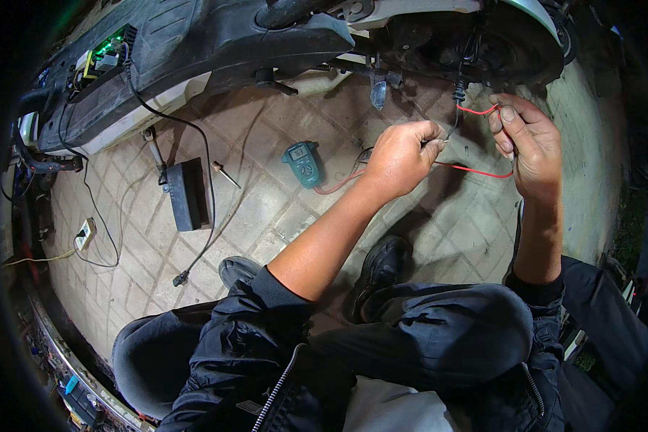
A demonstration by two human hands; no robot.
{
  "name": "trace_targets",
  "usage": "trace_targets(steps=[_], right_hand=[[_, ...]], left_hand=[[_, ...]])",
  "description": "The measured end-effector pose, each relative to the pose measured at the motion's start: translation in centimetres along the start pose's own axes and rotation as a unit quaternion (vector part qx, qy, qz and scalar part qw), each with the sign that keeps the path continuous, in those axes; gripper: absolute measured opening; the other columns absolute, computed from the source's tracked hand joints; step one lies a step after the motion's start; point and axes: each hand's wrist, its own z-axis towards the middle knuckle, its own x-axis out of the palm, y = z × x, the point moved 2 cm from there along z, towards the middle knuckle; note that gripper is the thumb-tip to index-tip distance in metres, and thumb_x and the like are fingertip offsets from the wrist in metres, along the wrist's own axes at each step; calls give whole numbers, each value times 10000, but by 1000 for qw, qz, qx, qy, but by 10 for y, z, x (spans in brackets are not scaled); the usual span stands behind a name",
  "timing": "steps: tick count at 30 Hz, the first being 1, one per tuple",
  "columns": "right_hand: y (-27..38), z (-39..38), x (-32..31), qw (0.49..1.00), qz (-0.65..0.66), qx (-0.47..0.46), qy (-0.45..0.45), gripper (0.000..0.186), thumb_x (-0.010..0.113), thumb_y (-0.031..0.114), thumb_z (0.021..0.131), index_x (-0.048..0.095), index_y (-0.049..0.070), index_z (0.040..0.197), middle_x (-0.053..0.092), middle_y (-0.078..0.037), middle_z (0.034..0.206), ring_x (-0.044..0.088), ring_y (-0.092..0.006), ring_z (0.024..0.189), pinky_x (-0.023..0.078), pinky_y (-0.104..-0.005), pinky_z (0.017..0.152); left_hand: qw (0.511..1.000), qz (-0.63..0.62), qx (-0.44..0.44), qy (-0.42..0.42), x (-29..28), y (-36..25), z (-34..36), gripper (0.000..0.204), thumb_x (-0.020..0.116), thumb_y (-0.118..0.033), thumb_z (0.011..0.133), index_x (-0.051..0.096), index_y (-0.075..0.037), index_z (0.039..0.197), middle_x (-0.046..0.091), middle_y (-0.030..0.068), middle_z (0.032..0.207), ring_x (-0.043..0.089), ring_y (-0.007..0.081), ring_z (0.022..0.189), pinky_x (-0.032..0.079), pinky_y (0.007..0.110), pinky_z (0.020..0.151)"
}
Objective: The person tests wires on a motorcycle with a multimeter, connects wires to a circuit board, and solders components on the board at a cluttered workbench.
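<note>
Your left hand pinches a black probe wire at its tip. Your right hand, at 3 o'clock from the left, grips a red wire that loops between both hands beneath the scooter. A green multimeter lies on the paved floor at 9 o'clock from the left hand.

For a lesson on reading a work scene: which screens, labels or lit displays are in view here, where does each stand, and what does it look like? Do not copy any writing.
Multimeter: on the paved floor, left of the left hand; teal, rounded rectangle, small pale screen on top, dark dial below.
Lit circuit board: in the scooter's open deck, upper left; green glow, yellow and white parts.
Black box: on the floor left of the multimeter; no label visible.
</note>
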Motion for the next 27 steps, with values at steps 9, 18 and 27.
trace_targets(steps=[9, 18, 27], right_hand=[[1, -2, -1, 1000, 11, 11, -8, 228, 543, 81, 923, 596, -61, 1093, 568, -54, 783, 403, -54, 603, 325, -190, 528], [-30, -23, -28, 993, 56, 74, -69, 373, 529, 160, 938, 513, -48, 1248, 569, -50, 793, 441, -70, 614, 380, -215, 571], [-186, -77, -96, 947, -57, 303, -94, 262, 487, 147, 950, 571, -5, 1145, 618, -98, 893, 590, -182, 786, 478, -295, 696]], left_hand=[[1000, 1, 1, 2, 4, 2, 2, 161, 640, -96, 843, 623, 25, 949, 639, 157, 782, 599, 194, 690, 476, 309, 669], [1000, 10, -16, -1, 5, 17, 5, 216, 622, -111, 864, 625, 43, 1016, 661, 102, 886, 595, 105, 755, 494, 267, 697], [998, 18, -47, 21, 10, 9, 6, 203, 629, -106, 868, 625, 44, 1005, 656, 81, 852, 582, 98, 780, 482, 266, 726]])
